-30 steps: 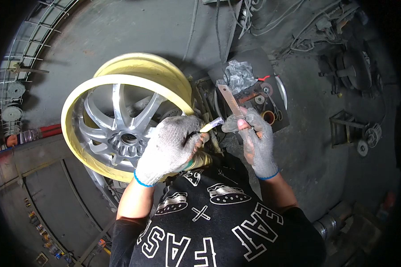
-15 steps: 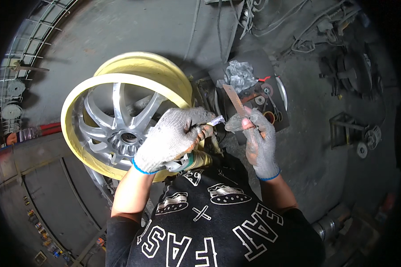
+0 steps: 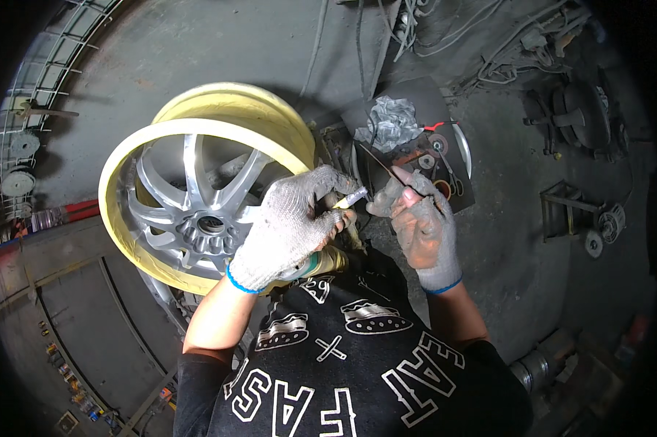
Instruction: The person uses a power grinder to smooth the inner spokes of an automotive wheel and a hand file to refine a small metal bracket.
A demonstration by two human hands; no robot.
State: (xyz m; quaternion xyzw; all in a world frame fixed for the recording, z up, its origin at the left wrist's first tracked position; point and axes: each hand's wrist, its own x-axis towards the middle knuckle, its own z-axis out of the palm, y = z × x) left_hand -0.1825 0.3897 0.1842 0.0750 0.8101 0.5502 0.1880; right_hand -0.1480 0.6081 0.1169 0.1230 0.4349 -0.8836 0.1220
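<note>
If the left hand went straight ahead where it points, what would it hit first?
Probably the gloved right hand, just across from the small pale stick that the left hand holds, though depth is unclear.

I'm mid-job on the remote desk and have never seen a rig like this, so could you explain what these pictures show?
There is no machine arm here: you see a person's own two gloved hands. A fisheye camera on the head looks down at them, so picture left is the person's left, and straight edges bend. The black shirt at the bottom is the wearer's.

The left hand pinches a small yellow-and-white stick; exactly what it is, I can't tell. The right hand holds a thin strip, seen nearly edge-on. The silver wheel with a yellow rim is partly behind the left hand. Beyond the right hand, a dark table carries a crumpled sheet and small items.
</note>
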